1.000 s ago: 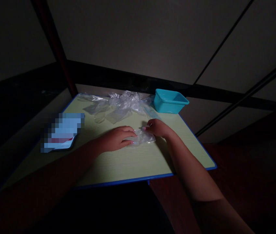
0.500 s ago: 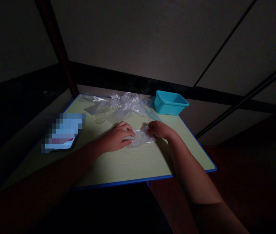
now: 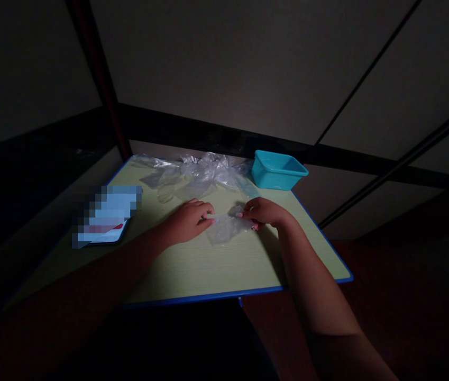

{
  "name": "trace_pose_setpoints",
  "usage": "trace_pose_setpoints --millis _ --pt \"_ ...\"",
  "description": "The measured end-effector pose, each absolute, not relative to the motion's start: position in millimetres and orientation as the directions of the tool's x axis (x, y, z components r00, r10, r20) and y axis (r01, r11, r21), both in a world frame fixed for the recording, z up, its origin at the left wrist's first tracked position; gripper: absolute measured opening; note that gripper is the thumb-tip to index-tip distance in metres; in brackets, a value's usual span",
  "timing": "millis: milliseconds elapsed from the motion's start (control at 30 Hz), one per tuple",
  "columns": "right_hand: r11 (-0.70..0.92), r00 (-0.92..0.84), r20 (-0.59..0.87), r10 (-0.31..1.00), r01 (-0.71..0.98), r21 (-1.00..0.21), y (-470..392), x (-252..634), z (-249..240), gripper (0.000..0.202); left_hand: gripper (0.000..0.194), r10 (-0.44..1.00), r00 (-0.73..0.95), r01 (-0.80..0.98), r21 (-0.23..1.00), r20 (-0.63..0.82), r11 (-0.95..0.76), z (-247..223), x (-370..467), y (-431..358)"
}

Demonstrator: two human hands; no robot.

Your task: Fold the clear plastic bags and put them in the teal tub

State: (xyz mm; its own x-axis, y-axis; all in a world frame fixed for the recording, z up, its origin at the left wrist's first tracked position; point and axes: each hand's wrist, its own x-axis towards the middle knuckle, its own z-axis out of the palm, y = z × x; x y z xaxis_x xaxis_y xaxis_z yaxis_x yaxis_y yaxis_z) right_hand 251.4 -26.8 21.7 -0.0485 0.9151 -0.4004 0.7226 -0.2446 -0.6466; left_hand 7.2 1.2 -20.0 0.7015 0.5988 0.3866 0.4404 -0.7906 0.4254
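A small clear plastic bag [image 3: 226,230] lies between my hands, low over the middle of the table. My left hand [image 3: 191,219] pinches its left upper edge between thumb and fingers. At the opposite side, my right hand [image 3: 263,211] has its thumb and fingers closed on the bag's upper right part. The film looks wrinkled and see-through. Behind both hands, a loose heap of clear plastic bags [image 3: 208,174] spreads along the back of the table.
The pale table [image 3: 208,275] has a blue edge. A turquoise plastic basket [image 3: 275,180] stands at its back right corner, near the wall panels [image 3: 224,69]. On the left lies a phone [image 3: 109,214] with a lit, pixelated screen.
My left hand has drawn slightly left, and its fingers have closed on the bag's edge. The bag now looks spread flatter and hangs a little lower toward me; my right hand's grip has shifted.
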Motion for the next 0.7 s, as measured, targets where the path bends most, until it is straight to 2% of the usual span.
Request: trace_pose_setpoints --millis 167,300,367,500,633,700 --pt "-0.139 -0.075 -0.359 0.93 0.834 -0.534 -23 252 21 0.016 0.009 0.617 0.705 0.447 0.458 0.349 -0.769 -17 9 -3" --pt "-0.017 -0.114 -0.265 0.958 0.895 -0.445 -22 249 19 0.01 0.013 0.522 0.729 0.371 0.385 0.443 -0.845 -13 12 -10" --pt "0.019 -0.127 -0.235 0.964 0.911 -0.413 -22 247 19 0.011 0.019 0.454 0.772 0.309 0.363 0.444 -0.879 -11 14 -14" --pt "0.051 -0.137 -0.189 0.972 0.915 -0.401 -22 246 17 0.016 0.03 0.353 0.854 0.229 0.333 0.382 -0.915 -9 18 -21" --pt "0.071 -0.145 -0.16 0.976 0.915 -0.396 -23 245 17 0.018 0.027 0.312 0.888 0.212 0.301 0.337 -0.93 -9 19 -23" --pt "0.044 -0.141 -0.187 0.972 0.895 -0.444 -24 244 18 0.018 0.026 0.31 0.895 0.213 0.301 0.321 -0.929 -9 19 -24"
